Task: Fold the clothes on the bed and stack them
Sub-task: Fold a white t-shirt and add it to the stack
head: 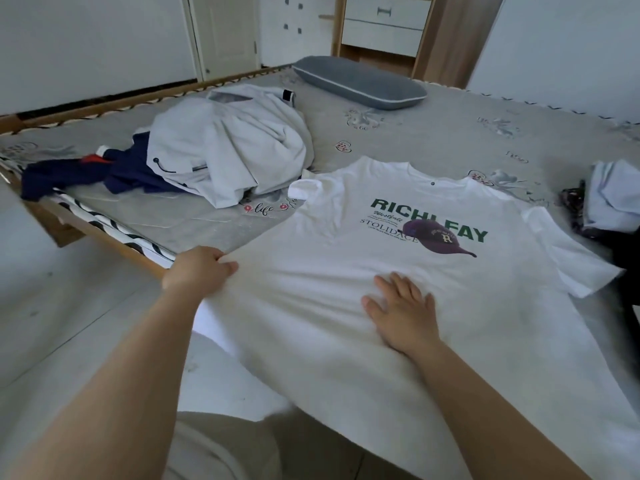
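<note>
A white T-shirt (346, 289) with green lettering and a purple cap print lies spread face up across the near side of the bed (433, 133). Its hem hangs over the bed's front edge. My left hand (199, 268) grips the shirt's left side edge near the bed corner. My right hand (403, 311) lies flat with straight fingers on the shirt's middle, below the print. A crumpled light grey garment (228, 147) sits at the left of the bed, with a dark blue garment (86, 171) beside it at the bed's edge.
A grey pillow (360, 83) lies at the far side of the bed. At the right edge sit a pale blue folded cloth (613, 195) and dark patterned fabric (573, 202). A white drawer unit (384, 26) and a door (228, 32) stand behind.
</note>
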